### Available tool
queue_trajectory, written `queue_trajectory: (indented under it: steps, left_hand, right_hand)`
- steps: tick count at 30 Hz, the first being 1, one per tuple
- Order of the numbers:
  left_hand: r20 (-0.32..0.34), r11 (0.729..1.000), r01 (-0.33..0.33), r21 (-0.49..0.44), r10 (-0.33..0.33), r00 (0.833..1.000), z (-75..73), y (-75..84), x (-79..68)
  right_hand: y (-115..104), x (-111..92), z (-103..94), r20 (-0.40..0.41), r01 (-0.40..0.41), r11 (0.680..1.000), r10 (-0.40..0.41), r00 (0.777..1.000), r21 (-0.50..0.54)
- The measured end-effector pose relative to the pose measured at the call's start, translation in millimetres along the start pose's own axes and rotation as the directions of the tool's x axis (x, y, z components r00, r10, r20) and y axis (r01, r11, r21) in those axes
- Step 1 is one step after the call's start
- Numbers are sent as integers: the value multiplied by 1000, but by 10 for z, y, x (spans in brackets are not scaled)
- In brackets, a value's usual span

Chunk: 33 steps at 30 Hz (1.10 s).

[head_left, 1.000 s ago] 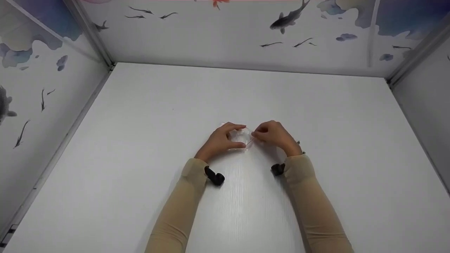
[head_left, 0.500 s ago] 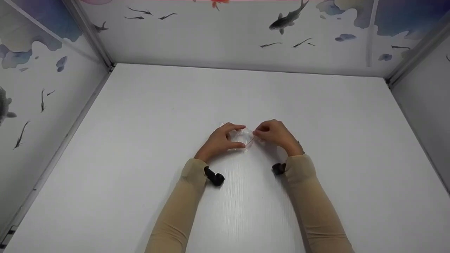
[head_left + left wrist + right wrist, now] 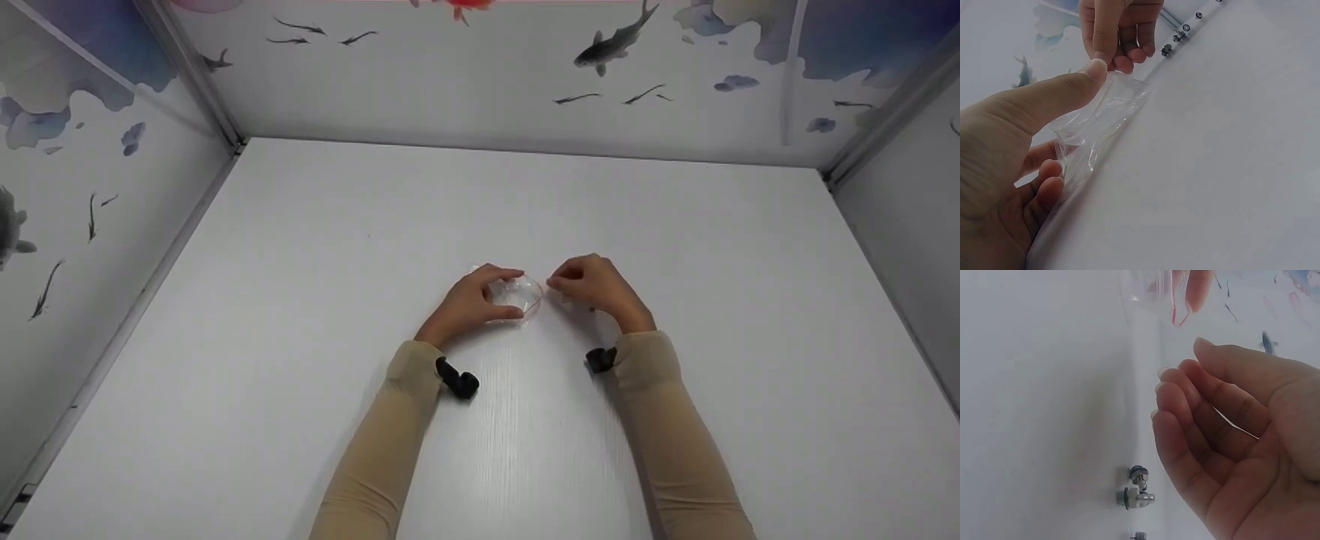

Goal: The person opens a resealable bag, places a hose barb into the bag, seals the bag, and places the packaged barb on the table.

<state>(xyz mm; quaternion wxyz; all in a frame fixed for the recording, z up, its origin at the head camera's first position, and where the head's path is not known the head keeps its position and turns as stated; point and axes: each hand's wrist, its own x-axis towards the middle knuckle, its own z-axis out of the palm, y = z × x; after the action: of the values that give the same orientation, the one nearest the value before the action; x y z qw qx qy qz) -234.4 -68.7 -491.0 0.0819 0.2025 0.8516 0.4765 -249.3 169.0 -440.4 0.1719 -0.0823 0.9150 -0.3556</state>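
Observation:
My left hand (image 3: 469, 300) grips a clear plastic zip bag (image 3: 516, 294) with a red line along its mouth. In the left wrist view its thumb lies over the bag (image 3: 1106, 112) and the other fingers curl beneath. My right hand (image 3: 596, 289) is just right of the bag's mouth, apart from it. Its fingers (image 3: 1171, 433) are loosely bent in the right wrist view, thumb and index tips a little apart, nothing between them. The bag's red edge (image 3: 1174, 309) hangs above those tips in that view.
Several small metal fittings (image 3: 1139, 499) lie on the white table (image 3: 360, 300) beside my right hand, mostly hidden by it in the head view. Printed panels (image 3: 450, 82) wall the table at the back and both sides.
My right hand has let go of the bag's mouth and drawn slightly right. The mouth has become rounder and looks spread apart. My left hand has stayed in place.

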Motion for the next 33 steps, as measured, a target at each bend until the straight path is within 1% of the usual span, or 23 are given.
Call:
queue_trajectory:
  steps: [6, 13, 21, 28, 33]
  left_hand:
    - [-5, 1000, 2, -21, -2, 1000, -10, 5, 1]
    - [-1, 1000, 28, -2, -28, 1000, 3, 9, -6]
    - [-8, 1000, 16, -21, -16, 1000, 26, -9, 2]
    - [-6, 1000, -10, -19, 10, 1000, 11, -9, 2]
    - [0, 1000, 3, -25, -3, 1000, 15, -11, -1]
  right_hand:
    - [15, -7, -49, -25, 11, 1000, -11, 1000, 5]
    - [93, -18, -126, -33, -11, 1000, 11, 999, 28]
    - [201, -72, -250, -70, 0, 1000, -1, 998, -4]
    - [295, -123, -350, -69, 1, 1000, -2, 998, -11]
    - [351, -171, -404, -22, -16, 999, 15, 1000, -37]
